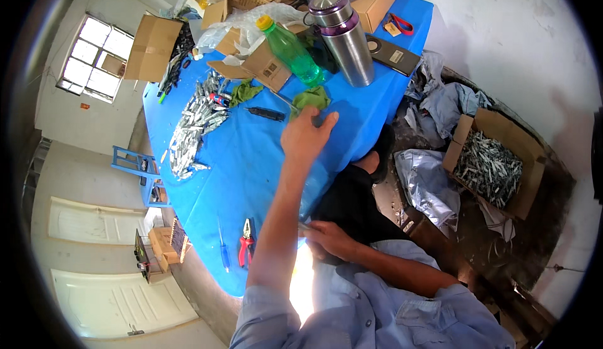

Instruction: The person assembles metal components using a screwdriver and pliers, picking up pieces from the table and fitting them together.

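My left hand (306,136) reaches over the blue-covered table, fingers curled and thumb to the side. A thin metal rod (286,101) runs into its fingers, with a dark part by the thumb; its kind is unclear. Just beyond the fingers lies a crumpled green cloth (312,97). Close to my body at the table's near edge, my right hand (331,240) is closed in a pinch. A small pale thing shows at its fingertips, too small to name. A black slim tool (266,114) lies left of my left hand.
A pile of small metallic parts (200,119) spreads left on the table (229,173). Red-handled pliers (247,243) and a blue screwdriver (224,253) lie nearer. A steel flask (344,38) and green bottle (290,52) stand behind. At right, a carton (532,182) holds more parts.
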A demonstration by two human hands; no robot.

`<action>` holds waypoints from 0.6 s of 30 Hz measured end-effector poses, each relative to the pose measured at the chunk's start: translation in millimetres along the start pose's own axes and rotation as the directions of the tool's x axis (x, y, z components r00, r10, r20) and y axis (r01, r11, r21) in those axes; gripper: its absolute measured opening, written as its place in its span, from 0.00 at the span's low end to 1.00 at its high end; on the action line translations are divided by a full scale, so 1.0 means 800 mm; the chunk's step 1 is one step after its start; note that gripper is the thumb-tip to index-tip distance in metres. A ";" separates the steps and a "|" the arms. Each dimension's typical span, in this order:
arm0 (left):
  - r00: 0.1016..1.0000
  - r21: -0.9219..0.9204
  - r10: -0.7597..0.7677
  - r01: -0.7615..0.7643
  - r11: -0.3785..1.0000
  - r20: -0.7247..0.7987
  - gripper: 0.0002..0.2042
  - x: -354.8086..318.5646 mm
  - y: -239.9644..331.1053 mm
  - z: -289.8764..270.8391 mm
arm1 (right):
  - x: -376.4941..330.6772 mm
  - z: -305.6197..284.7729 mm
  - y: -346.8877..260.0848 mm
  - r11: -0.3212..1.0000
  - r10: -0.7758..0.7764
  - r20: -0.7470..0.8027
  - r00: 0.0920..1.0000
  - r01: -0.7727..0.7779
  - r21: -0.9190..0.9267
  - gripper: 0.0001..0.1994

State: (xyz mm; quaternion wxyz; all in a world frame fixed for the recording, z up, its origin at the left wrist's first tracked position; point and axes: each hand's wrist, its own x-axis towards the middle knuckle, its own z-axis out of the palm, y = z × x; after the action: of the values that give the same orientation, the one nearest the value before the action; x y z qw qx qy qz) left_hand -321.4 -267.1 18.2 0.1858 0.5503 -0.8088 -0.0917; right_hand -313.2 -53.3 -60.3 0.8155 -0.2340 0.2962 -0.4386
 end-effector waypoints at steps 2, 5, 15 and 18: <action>0.999 -0.085 -0.039 0.037 0.996 -0.018 0.22 -0.009 -0.017 -0.003 | 0.001 0.002 -0.001 0.999 0.023 0.003 1.000 -0.023 -0.023 0.11; 0.979 -0.343 -0.199 0.199 0.918 0.035 0.20 -0.031 -0.038 -0.017 | -0.005 0.006 0.004 1.000 0.021 0.013 1.000 -0.021 0.018 0.11; 0.927 -0.944 -0.307 0.278 0.176 0.215 0.32 -0.238 -0.068 -0.183 | -0.009 0.010 0.011 0.999 -0.039 -0.029 0.999 0.039 0.003 0.12; 0.916 -0.917 -0.358 0.291 0.274 0.184 0.29 -0.284 -0.078 -0.185 | -0.007 0.024 0.006 0.999 -0.032 -0.068 0.997 0.033 0.017 0.12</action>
State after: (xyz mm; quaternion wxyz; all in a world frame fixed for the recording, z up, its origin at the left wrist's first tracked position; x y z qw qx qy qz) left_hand -134.7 -72.4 85.8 0.4656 0.5008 -0.4757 -0.5533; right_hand -299.9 -43.6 -48.2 0.7998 -0.2164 0.3160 -0.4622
